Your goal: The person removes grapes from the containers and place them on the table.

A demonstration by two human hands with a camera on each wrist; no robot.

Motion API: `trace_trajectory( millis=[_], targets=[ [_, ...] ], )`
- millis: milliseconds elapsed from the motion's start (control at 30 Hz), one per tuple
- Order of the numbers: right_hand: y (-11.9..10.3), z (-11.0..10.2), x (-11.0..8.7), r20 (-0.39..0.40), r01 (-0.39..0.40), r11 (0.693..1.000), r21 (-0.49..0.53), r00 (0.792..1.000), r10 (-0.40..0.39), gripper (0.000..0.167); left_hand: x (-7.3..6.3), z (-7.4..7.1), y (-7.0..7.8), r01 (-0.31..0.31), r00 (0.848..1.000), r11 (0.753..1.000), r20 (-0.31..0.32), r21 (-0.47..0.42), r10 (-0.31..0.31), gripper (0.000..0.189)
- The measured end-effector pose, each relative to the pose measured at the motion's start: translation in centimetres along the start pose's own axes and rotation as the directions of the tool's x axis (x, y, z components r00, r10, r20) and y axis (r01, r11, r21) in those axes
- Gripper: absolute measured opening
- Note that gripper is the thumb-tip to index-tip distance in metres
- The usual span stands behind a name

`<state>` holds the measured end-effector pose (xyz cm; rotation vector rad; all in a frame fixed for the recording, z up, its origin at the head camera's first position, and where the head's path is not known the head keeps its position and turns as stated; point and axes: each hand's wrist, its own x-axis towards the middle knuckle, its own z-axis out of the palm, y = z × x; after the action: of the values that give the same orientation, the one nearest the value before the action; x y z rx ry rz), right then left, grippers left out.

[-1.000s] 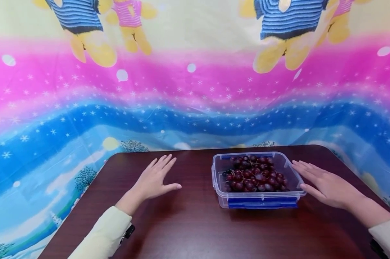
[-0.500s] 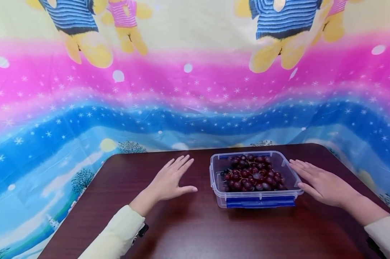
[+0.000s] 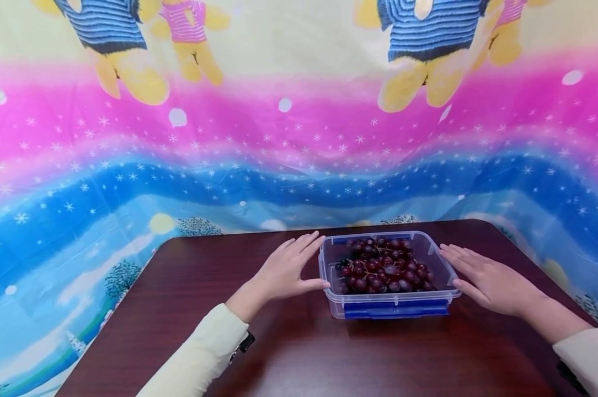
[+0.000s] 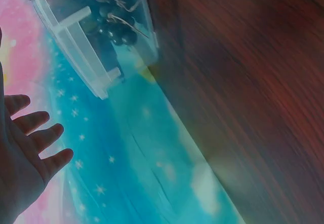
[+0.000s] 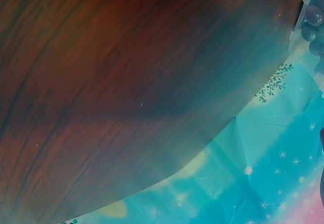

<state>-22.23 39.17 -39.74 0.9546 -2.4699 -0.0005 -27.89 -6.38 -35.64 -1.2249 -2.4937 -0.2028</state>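
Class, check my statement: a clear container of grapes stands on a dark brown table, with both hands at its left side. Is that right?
Not quite: only the left hand is at the left side of the clear container; the head view shows the right hand at its right side. The rest stands.
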Motion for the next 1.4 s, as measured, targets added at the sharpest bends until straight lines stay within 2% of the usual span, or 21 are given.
trace_trajectory(
  millis=[467,867,1133,1400],
  targets=[
    [-0.1,-0.1,0.1,-0.014,0.013,1.0,0.009,1.0,-0.013,0.062,3.5,0.8,2.9,-0.067,0.997,0.996,0.02,-0.066,0.069,0.093],
    [-0.1,0.0,0.0,-0.011,0.012,1.0,0.007,1.0,-0.012,0.062,6.3,1.2,6.0,-0.119,0.99,0.991,0.068,-0.057,0.123,0.09],
    [-0.1,0.0,0.0,0.002,0.002,1.0,0.009,1.0,-0.002,0.063,7.5,1.8,7.4,-0.099,0.986,0.994,0.131,-0.043,0.104,0.087],
    [-0.1,0.0,0.0,0.002,-0.001,1.0,0.01,1.0,0.001,0.061,8.6,2.5,8.0,-0.057,0.98,0.996,0.185,-0.068,0.069,0.077]
  ],
)
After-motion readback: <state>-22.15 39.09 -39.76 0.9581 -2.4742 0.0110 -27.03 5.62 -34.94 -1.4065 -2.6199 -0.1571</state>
